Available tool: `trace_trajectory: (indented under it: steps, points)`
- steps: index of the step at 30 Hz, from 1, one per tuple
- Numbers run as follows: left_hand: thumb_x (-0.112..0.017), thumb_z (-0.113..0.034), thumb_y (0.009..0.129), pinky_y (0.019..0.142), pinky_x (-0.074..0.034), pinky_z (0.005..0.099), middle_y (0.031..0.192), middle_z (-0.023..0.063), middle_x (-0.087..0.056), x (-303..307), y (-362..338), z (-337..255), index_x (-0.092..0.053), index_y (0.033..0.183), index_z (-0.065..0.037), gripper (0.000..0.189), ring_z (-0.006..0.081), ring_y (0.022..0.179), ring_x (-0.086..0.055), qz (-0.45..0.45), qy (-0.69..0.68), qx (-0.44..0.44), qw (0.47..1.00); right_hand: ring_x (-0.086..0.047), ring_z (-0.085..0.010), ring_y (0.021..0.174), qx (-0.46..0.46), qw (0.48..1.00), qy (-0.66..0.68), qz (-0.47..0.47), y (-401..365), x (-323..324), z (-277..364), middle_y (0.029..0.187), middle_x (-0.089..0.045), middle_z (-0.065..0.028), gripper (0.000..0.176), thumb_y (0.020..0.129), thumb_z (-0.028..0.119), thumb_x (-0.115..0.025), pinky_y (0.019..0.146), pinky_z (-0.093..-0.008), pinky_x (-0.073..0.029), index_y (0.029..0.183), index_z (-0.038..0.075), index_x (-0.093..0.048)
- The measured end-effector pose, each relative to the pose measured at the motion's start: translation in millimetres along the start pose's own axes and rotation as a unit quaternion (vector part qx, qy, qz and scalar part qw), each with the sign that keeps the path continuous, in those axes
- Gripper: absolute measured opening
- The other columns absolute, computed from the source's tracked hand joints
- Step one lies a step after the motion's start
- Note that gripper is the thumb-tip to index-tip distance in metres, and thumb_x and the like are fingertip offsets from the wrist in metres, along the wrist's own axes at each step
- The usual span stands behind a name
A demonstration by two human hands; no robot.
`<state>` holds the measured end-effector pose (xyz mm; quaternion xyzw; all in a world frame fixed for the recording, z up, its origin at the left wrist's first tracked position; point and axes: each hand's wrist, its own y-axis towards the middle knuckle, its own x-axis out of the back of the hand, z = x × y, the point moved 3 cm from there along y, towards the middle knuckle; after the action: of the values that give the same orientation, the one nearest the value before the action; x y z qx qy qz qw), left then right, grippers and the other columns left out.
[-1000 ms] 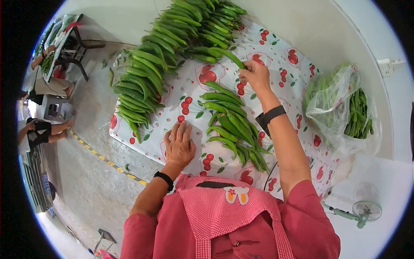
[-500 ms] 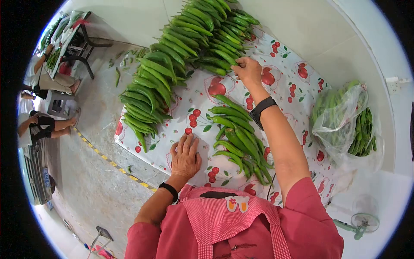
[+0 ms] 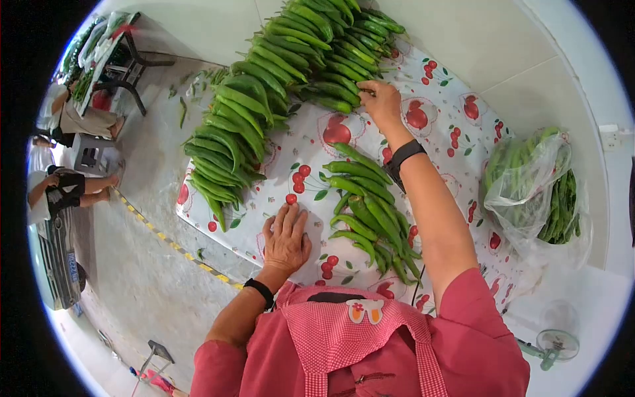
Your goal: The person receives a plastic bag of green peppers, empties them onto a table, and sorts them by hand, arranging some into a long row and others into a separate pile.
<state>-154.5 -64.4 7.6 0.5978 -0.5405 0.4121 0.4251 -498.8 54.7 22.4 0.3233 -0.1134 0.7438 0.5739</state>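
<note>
My right hand (image 3: 381, 104) reaches to the near end of a row of long green peppers (image 3: 344, 66). Its thumb and fingers are pinched at the stem end of one green pepper (image 3: 344, 92), whose tip points left. My left hand (image 3: 286, 239) lies flat on the cherry-print tablecloth (image 3: 284, 159), fingers stretched out, holding nothing. To its upper left runs a long, neatly stacked row of green peppers (image 3: 245, 106). A looser pile of green peppers (image 3: 370, 212) lies between my left hand and my right forearm.
A clear plastic bag (image 3: 522, 185) of green peppers stands at the table's right. A small fan (image 3: 555, 344) is at the lower right. Across the floor at left are two people, a stool (image 3: 89, 153), a table with greens (image 3: 99, 73) and a car (image 3: 59, 258).
The view has shifted slightly. My right hand stays at the near end of the right-hand row, fingers still pinched. My left hand rests in the same spot.
</note>
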Motion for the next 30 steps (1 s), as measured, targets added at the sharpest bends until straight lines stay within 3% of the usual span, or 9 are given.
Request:
trace_trajectory:
  steps: [8,10,13,14,16,17,20,25,30]
  points:
    - [-0.057,-0.019,0.075,0.105,-0.025,0.0490,0.141,0.0119,-0.041,-0.3,0.3,-1.0,-0.048,0.130,-0.009,0.056,0.0284,0.134,-0.035,0.005,0.000,0.006,1.000,-0.066,-0.0302,0.090,0.028,0.999,0.034,-0.007,-24.9,27.1,-5.7,0.100,-0.068,-0.0176,0.029,0.075,0.013,-0.068,0.082,-0.0373,-0.051,0.104,0.006,-0.069]
    - [-0.057,-0.019,0.075,0.106,-0.024,0.0494,0.142,0.0117,-0.041,-0.7,-0.7,-0.4,-0.047,0.130,-0.009,0.057,0.0284,0.134,-0.034,0.004,0.001,0.005,1.000,-0.067,-0.0293,0.091,-0.049,0.996,-0.009,0.077,-39.0,32.7,-7.8,0.098,-0.069,-0.0162,0.031,0.075,0.015,-0.068,0.083,-0.0363,-0.051,0.105,0.007,-0.069]
    - [-0.057,-0.019,0.076,0.107,-0.023,0.0498,0.142,0.0115,-0.040,-1.0,-1.5,-1.4,-0.047,0.131,-0.009,0.057,0.0284,0.135,-0.034,0.001,0.002,0.000,1.000,-0.065,-0.0311,0.093,-0.050,0.979,-0.050,0.189,-64.5,25.9,-2.0,0.099,-0.068,-0.0173,0.040,0.072,0.025,-0.070,0.082,-0.0389,-0.052,0.108,0.008,-0.068]
    - [-0.057,-0.019,0.076,0.107,-0.023,0.0498,0.142,0.0113,-0.040,-0.6,-1.6,-1.3,-0.047,0.131,-0.009,0.057,0.0283,0.135,-0.033,-0.006,0.004,-0.002,1.000,-0.065,-0.0311,0.093,-0.050,0.980,-0.049,0.187,-72.3,23.0,1.1,0.099,-0.068,-0.0173,0.040,0.072,0.025,-0.070,0.082,-0.0389,-0.052,0.108,0.008,-0.068]
    - [-0.057,-0.019,0.076,0.106,-0.023,0.0497,0.141,0.0115,-0.040,-0.7,-0.9,-1.6,-0.047,0.130,-0.009,0.056,0.0283,0.134,-0.034,-0.003,0.003,0.000,1.000,-0.063,-0.0347,0.098,0.005,0.966,-0.116,0.230,-89.5,9.6,14.1,0.104,-0.067,-0.0184,0.052,0.068,0.034,-0.071,0.084,-0.0433,-0.051,0.113,0.010,-0.065]
    - [-0.057,-0.019,0.076,0.106,-0.024,0.0496,0.141,0.0116,-0.041,-0.9,-1.0,-1.3,-0.047,0.130,-0.009,0.056,0.0283,0.134,-0.034,0.001,0.000,0.005,1.000,-0.060,-0.0362,0.103,-0.016,0.951,-0.200,0.236,-96.0,12.7,36.1,0.109,-0.064,-0.0181,0.063,0.064,0.039,-0.071,0.087,-0.0454,-0.049,0.119,0.012,-0.061]
    - [-0.057,-0.018,0.076,0.106,-0.024,0.0495,0.140,0.0117,-0.042,-1.1,-1.3,-1.7,-0.048,0.129,-0.009,0.055,0.0284,0.134,-0.035,-0.016,0.003,-0.004,1.000,-0.059,-0.0344,0.104,0.048,0.947,-0.228,0.220,-105.9,3.2,51.4,0.110,-0.063,-0.0160,0.062,0.064,0.035,-0.069,0.088,-0.0443,-0.049,0.122,0.014,-0.057]
    - [-0.057,-0.018,0.076,0.106,-0.024,0.0491,0.139,0.0118,-0.043,0.2,-0.1,-2.4,-0.049,0.128,-0.009,0.054,0.0285,0.132,-0.036,-0.023,0.002,0.002,1.000,-0.059,-0.0323,0.104,0.065,0.939,-0.248,0.231,-112.3,-2.2,58.6,0.109,-0.062,-0.0154,0.059,0.064,0.025,-0.068,0.087,-0.0447,-0.050,0.121,0.014,-0.056]
    - [-0.058,-0.019,0.077,0.106,-0.025,0.0488,0.140,0.0118,-0.043,-0.1,-1.5,-2.2,-0.049,0.128,-0.008,0.053,0.0285,0.132,-0.036,-0.034,0.005,-0.002,0.999,-0.061,-0.0317,0.101,0.073,0.917,-0.304,0.249,-112.6,-14.7,52.8,0.103,-0.065,-0.0128,0.045,0.065,0.017,-0.069,0.085,-0.0437,-0.050,0.108,0.010,-0.060]
